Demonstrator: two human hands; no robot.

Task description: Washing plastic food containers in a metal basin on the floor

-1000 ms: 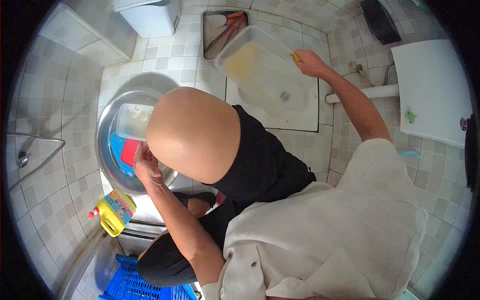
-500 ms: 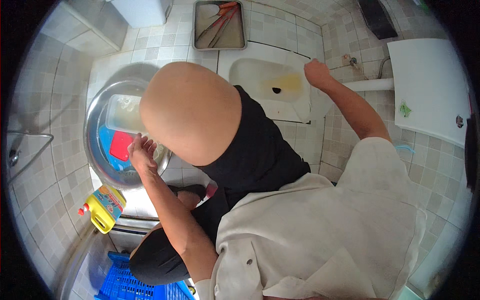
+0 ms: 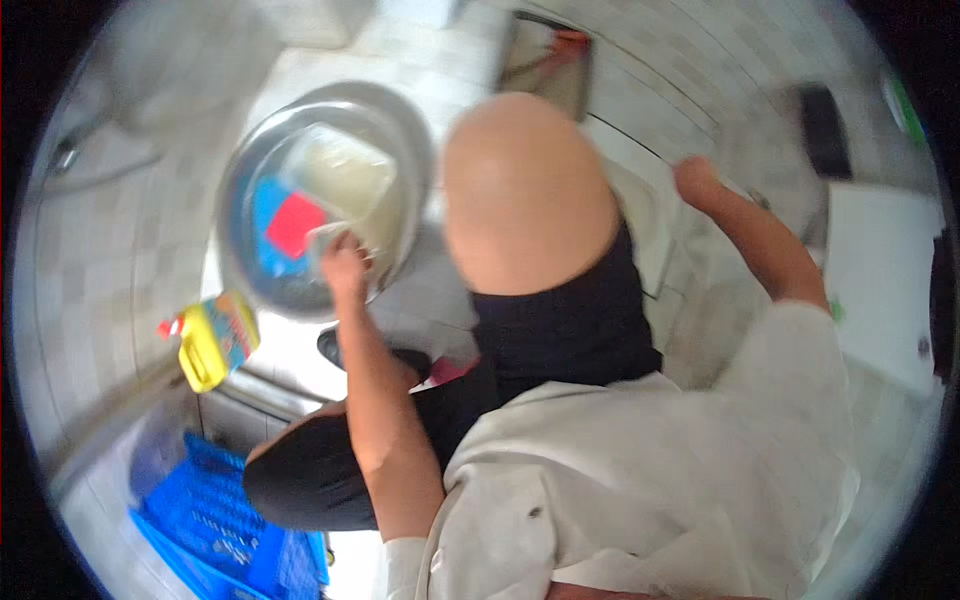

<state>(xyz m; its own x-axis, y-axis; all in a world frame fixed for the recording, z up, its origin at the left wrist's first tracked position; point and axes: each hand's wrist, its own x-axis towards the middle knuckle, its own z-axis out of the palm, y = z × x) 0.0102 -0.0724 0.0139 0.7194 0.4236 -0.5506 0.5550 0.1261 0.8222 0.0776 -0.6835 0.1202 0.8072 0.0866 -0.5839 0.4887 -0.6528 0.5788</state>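
Observation:
My left hand (image 3: 347, 262), blurred, is over the near edge of a round metal basin (image 3: 411, 125), its fingers curled round something pale that I cannot make out. Beside these fingers a red piece (image 3: 295, 225) lies over a blue one (image 3: 268, 205) in the basin. Farther in sits a clear plastic container (image 3: 345, 172) with cloudy, pale contents. Out to the right, beyond my raised knee (image 3: 530, 195), my right hand (image 3: 697, 182) is closed in a fist, and nothing shows in it. Its fingers are partly turned away.
A yellow jug (image 3: 208, 345) with a red cap stands left of the basin, near a blue plastic crate (image 3: 215, 505). At the back is a metal tray (image 3: 508, 55) with orange-handled tools. My knee partly hides a white floor basin (image 3: 648, 215). A white panel (image 3: 880, 280) is at the right.
The view has swung left, so the basin appears farther right and is less hidden by my knee. My left hand, seen with spread fingers before, has curled round a pale thing. My right stays a fist.

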